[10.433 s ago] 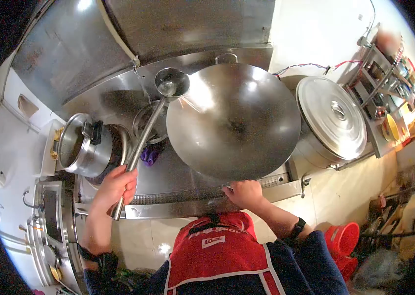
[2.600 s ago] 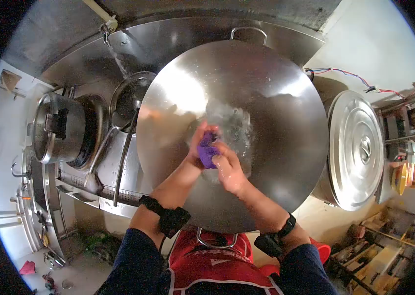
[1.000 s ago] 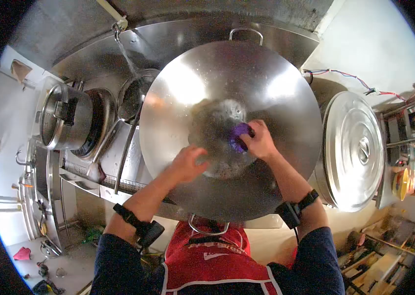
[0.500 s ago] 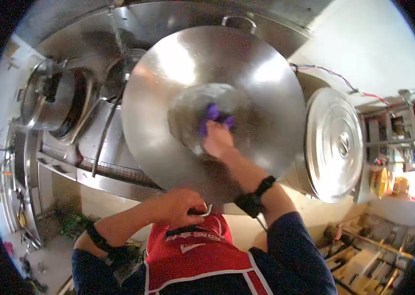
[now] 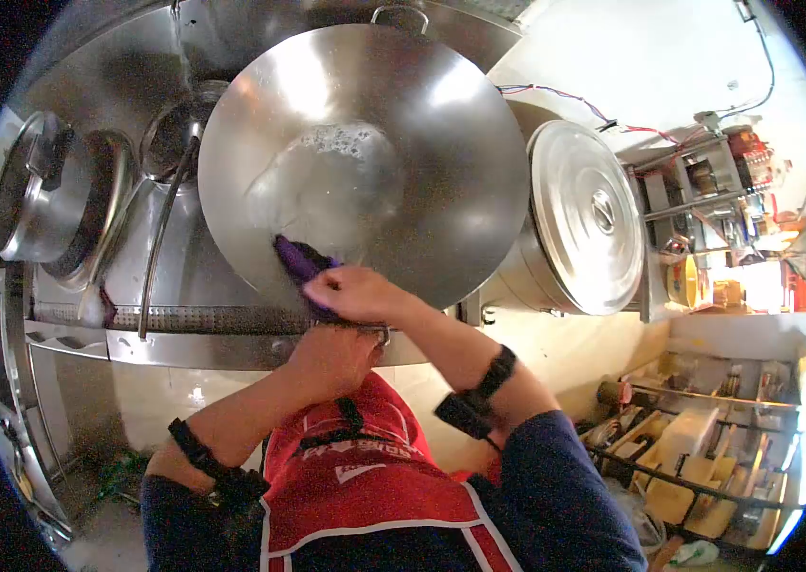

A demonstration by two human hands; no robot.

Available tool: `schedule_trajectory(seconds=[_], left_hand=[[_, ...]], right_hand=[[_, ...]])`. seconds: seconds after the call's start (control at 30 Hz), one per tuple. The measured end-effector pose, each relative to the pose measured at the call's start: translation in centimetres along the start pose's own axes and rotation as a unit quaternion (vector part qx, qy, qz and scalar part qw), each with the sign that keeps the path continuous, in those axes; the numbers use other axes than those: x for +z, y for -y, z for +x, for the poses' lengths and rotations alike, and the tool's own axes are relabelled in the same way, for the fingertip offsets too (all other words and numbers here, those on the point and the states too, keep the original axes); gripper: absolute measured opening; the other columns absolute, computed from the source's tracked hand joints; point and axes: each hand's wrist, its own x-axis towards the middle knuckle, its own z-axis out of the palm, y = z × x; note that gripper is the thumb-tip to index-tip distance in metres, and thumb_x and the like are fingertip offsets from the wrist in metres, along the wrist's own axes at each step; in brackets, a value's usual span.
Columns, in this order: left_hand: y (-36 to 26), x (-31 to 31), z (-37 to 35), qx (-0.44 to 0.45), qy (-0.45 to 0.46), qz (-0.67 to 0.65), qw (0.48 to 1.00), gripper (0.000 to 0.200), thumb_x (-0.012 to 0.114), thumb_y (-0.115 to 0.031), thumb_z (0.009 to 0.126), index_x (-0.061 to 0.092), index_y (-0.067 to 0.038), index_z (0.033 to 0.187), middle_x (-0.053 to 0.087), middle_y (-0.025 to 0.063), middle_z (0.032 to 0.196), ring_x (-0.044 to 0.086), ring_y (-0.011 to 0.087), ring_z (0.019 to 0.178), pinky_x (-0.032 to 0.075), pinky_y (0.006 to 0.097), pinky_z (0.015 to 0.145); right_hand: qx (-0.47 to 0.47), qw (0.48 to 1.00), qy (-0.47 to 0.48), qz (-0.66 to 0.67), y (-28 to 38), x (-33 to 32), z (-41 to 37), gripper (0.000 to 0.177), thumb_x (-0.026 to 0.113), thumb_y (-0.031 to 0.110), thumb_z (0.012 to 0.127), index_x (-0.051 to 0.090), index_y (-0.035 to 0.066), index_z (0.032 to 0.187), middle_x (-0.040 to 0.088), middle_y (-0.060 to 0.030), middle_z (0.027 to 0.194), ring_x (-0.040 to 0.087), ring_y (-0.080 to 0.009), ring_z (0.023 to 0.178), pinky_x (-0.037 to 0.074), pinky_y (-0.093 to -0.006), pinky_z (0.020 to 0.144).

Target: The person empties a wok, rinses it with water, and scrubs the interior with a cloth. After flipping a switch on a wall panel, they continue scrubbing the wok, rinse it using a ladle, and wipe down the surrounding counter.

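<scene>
A large, wide steel wok (image 5: 441,210) faces me, with a little foamy water (image 5: 336,157) pooled in its bowl. My right hand (image 5: 353,294) is closed on a purple cloth (image 5: 298,259), which lies against the wok's inner wall near the front rim. My left hand (image 5: 341,357) is closed around the wok's near handle (image 5: 382,337), just below the right hand. Part of that handle is hidden by the fingers. A second loop handle (image 5: 401,11) shows at the far rim.
Right of the wok stands a big pot with a ridged metal lid (image 5: 584,214). A steel pot (image 5: 45,205) and a long thin pipe (image 5: 169,229) are on the left of the stove. Wires (image 5: 565,107) run along the wall. Lower right holds a rack of utensils (image 5: 699,458).
My right hand has brought the purple cloth from the wok's middle to its near left wall. The left hand stays on the near handle. The view has shifted, with the wok now further left.
</scene>
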Motion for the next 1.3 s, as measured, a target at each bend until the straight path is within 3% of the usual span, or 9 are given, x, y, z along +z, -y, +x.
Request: schedule_trajectory(seconds=[0.23, 0.5, 0.7, 0.87, 0.93, 0.97, 1.03, 1.17, 1.3], left_hand=[[-0.4, -0.8, -0.1, -0.004, 0.016, 0.022, 1.000, 0.024, 0.058, -0.028, 0.093, 0.064, -0.006, 0.089, 0.068, 0.0170, 0.081, 0.068, 0.0377, 0.075, 0.055, 0.0491, 0.067], [-1.1, -1.1, -0.9, -0.065, 0.078, -0.014, 0.995, 0.031, 0.054, -0.034, 0.095, 0.065, -0.007, 0.084, 0.068, 0.0159, 0.074, 0.068, 0.0373, 0.069, 0.055, 0.0497, 0.064], [-2.5, -1.3, -4.0, -0.077, 0.068, -0.024, 0.994, 0.036, 0.053, -0.040, 0.095, 0.064, -0.009, 0.081, 0.067, 0.0135, 0.068, 0.068, 0.0353, 0.064, 0.055, 0.0497, 0.061], [-3.0, -0.9, -4.8, -0.081, 0.080, -0.015, 0.993, 0.035, 0.052, -0.041, 0.097, 0.063, -0.009, 0.088, 0.067, 0.0130, 0.070, 0.068, 0.0344, 0.065, 0.055, 0.0496, 0.061], [-2.9, -1.7, -4.8, -0.065, 0.076, -0.018, 0.995, 0.036, 0.048, -0.041, 0.098, 0.063, -0.009, 0.095, 0.068, 0.0133, 0.073, 0.068, 0.0347, 0.067, 0.055, 0.0499, 0.062], [-2.8, -2.0, -5.0, -0.069, 0.070, -0.013, 0.995, 0.036, 0.048, -0.041, 0.098, 0.063, -0.009, 0.095, 0.068, 0.0133, 0.073, 0.068, 0.0347, 0.067, 0.055, 0.0499, 0.062], [-2.9, -2.0, -5.5, -0.078, 0.121, -0.033, 0.989, 0.039, 0.045, -0.042, 0.099, 0.063, -0.008, 0.094, 0.068, 0.0143, 0.076, 0.068, 0.0358, 0.071, 0.056, 0.0499, 0.066], [-2.7, -3.2, -5.5, -0.084, 0.182, -0.055, 0.978, 0.037, 0.044, -0.038, 0.099, 0.064, -0.007, 0.094, 0.068, 0.0162, 0.080, 0.068, 0.0371, 0.075, 0.055, 0.0515, 0.070], [-1.9, -1.1, -5.7, -0.050, 0.091, -0.042, 0.994, 0.036, 0.046, -0.036, 0.099, 0.064, -0.005, 0.094, 0.067, 0.0184, 0.084, 0.068, 0.0383, 0.080, 0.054, 0.0519, 0.076]], right_hand=[[0.043, 0.940, -0.066, -0.332, -12.4, -10.2, -7.5, 0.032, 0.053, 0.036, 0.090, 0.072, 0.011, 0.098, 0.071, -0.0196, 0.092, 0.069, -0.0386, 0.085, 0.056, -0.0511, 0.080], [0.106, 0.772, -0.190, -0.597, -16.3, -25.7, 2.4, 0.032, 0.056, 0.020, 0.091, 0.065, 0.026, 0.120, 0.053, -0.0151, 0.127, 0.051, -0.0361, 0.116, 0.045, -0.0471, 0.099], [0.017, 0.760, -0.259, -0.596, -14.3, -25.1, 5.7, 0.028, 0.055, 0.015, 0.089, 0.065, 0.017, 0.115, 0.053, -0.0162, 0.125, 0.051, -0.0368, 0.117, 0.046, -0.0475, 0.098], [0.021, 0.841, 0.010, -0.541, -13.1, -18.3, -2.5, 0.026, 0.055, 0.020, 0.082, 0.070, 0.004, 0.097, 0.060, -0.0183, 0.112, 0.057, -0.0376, 0.104, 0.051, -0.0499, 0.087], [-0.018, 0.823, 0.222, -0.523, -11.3, -14.3, -4.1, 0.023, 0.060, 0.022, 0.077, 0.073, 0.007, 0.089, 0.064, -0.0161, 0.099, 0.059, -0.0350, 0.099, 0.051, -0.0483, 0.083], [0.050, 0.795, 0.335, -0.503, -8.7, -11.9, -4.1, 0.021, 0.062, 0.023, 0.076, 0.072, 0.008, 0.088, 0.064, -0.0145, 0.093, 0.060, -0.0324, 0.099, 0.049, -0.0467, 0.085], [-0.162, 0.847, 0.324, -0.390, -6.2, -7.6, -5.1, 0.019, 0.067, 0.022, 0.076, 0.070, 0.008, 0.089, 0.064, -0.0144, 0.100, 0.059, -0.0336, 0.105, 0.048, -0.0475, 0.090], [-0.369, 0.884, 0.268, -0.110, 0.6, -1.5, -0.2, 0.021, 0.061, 0.002, 0.082, 0.061, 0.008, 0.102, 0.059, -0.0135, 0.106, 0.056, -0.0368, 0.106, 0.046, -0.0473, 0.092], [-0.402, 0.902, 0.141, -0.072, 5.4, 3.5, 13.0, 0.037, 0.051, -0.008, 0.080, 0.060, 0.011, 0.111, 0.057, -0.0152, 0.108, 0.053, -0.0360, 0.108, 0.044, -0.0437, 0.095]])
